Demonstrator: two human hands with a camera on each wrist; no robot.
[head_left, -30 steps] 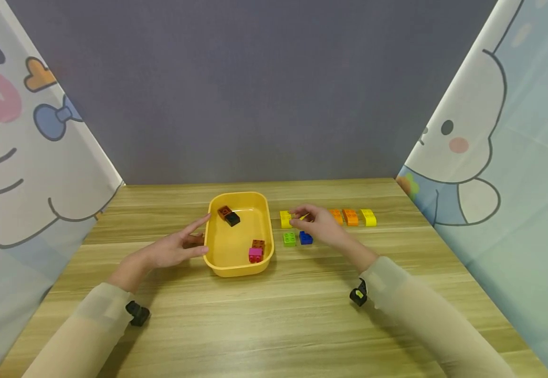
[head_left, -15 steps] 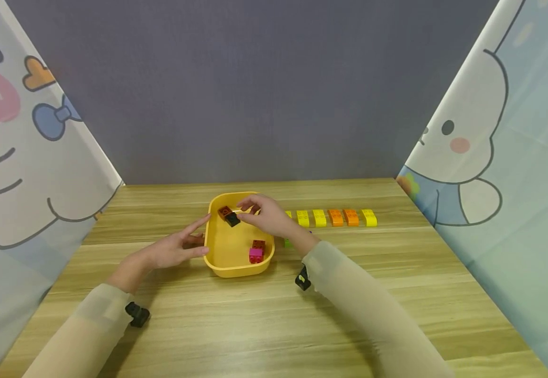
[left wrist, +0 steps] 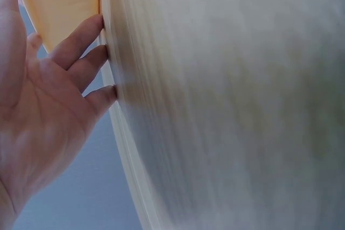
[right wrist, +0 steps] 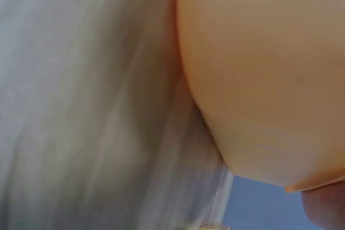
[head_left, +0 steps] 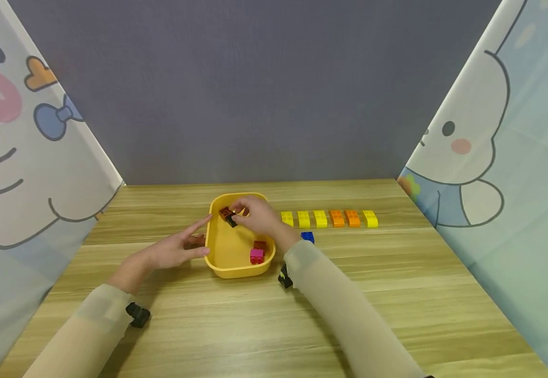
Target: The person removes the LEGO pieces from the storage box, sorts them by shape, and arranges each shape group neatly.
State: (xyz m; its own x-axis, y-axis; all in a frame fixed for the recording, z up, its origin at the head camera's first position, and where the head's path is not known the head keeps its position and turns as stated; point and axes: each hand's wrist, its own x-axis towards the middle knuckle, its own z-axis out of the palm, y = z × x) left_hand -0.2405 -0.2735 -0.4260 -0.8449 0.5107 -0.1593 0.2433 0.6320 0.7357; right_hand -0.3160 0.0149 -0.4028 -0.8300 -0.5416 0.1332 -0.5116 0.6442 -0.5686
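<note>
A yellow plastic tray (head_left: 229, 262) stands left of the table's middle. My left hand (head_left: 172, 249) touches its left side, fingers and thumb spread; in the left wrist view those fingers (left wrist: 89, 68) look mostly extended. Over the tray's far part, my right hand (head_left: 255, 214) pinches a black toy building brick (head_left: 230, 219) between thumb and forefinger. A brown brick (head_left: 224, 211) lies against the black one. Near the tray's front right are a red-brown brick (head_left: 259, 245) and a pink brick (head_left: 256, 255). The right wrist view shows mainly the tray's outer wall (right wrist: 269, 79).
Right of the tray runs a row of yellow bricks (head_left: 303, 219) and orange bricks (head_left: 337, 218), with another yellow one at its right end. A blue brick (head_left: 307, 237) lies in front of the row. Dark cloth (head_left: 264, 105) forms the back wall; printed cloths flank the table (head_left: 236, 325).
My right hand has moved left from the brick row into the tray, to the black brick. The green brick is now hidden behind the right forearm. My left hand stays at the tray's side.
</note>
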